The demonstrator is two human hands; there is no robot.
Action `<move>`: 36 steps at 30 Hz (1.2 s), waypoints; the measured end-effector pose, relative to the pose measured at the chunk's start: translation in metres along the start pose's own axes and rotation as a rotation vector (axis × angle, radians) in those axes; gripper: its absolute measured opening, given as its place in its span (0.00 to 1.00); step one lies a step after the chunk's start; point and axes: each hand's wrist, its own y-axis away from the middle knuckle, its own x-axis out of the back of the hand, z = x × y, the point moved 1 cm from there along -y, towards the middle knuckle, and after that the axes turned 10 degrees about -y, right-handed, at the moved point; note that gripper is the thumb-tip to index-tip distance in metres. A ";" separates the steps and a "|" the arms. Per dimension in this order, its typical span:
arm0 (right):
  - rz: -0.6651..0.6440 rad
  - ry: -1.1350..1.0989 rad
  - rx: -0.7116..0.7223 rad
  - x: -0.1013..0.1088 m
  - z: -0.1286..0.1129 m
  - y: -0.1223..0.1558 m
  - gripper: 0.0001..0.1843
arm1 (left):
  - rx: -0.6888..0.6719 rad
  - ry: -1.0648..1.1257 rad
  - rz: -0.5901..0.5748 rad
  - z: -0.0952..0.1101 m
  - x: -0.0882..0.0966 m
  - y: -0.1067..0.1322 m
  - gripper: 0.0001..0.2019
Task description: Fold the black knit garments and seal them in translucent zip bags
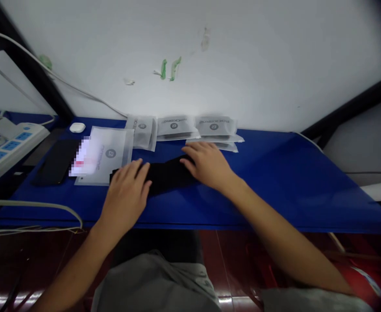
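Note:
A long, flat piece of black fabric (163, 177), apparently folded, lies across the blue table; its exact kind cannot be made out. On its left end rests my left hand (125, 193), palm down with the fingers apart. My right hand (206, 162) lies over the other end, thumb spread from the fingers and fingertips at the far edge. Both hands cover the fabric's ends, and its middle shows between them. Just behind the left hand is a frosted plastic zip bag (121, 141) with a printed logo.
Smaller logo bags (177, 125) line the wall at the back. To the left are a black phone (56, 167), a lit screen (86, 158), a white earbud case (77, 127) and a power strip (15, 143). A cable (47, 204) crosses the left front edge of the blue table (275, 182).

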 end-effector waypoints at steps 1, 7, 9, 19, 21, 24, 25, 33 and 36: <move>0.002 -0.023 0.015 -0.006 -0.007 0.009 0.18 | -0.073 0.018 -0.033 0.004 -0.006 0.004 0.21; -0.108 -0.116 -0.152 -0.048 -0.010 0.044 0.34 | -0.138 0.048 -0.235 0.001 -0.039 0.019 0.29; -0.111 -0.162 -0.167 -0.057 -0.005 0.046 0.34 | -0.146 0.075 -0.250 -0.003 -0.045 0.021 0.30; 0.049 -0.198 -0.147 -0.056 0.007 0.049 0.28 | -0.132 0.121 -0.256 -0.011 -0.045 0.019 0.29; 0.115 -0.120 -0.159 -0.052 0.011 0.051 0.26 | -0.110 0.108 -0.259 -0.017 -0.044 0.016 0.28; 0.128 -0.019 -0.170 -0.047 0.016 0.054 0.24 | -0.094 0.073 -0.219 -0.027 -0.043 0.011 0.26; 0.119 0.000 -0.170 -0.045 0.017 0.055 0.24 | -0.091 0.057 -0.191 -0.029 -0.043 0.009 0.25; 0.125 0.024 -0.098 -0.033 0.009 0.062 0.20 | 0.354 -0.118 0.027 -0.039 -0.027 0.015 0.26; 0.165 -0.063 -0.062 -0.034 0.008 0.063 0.20 | 0.575 -0.139 -0.047 -0.041 -0.018 0.022 0.31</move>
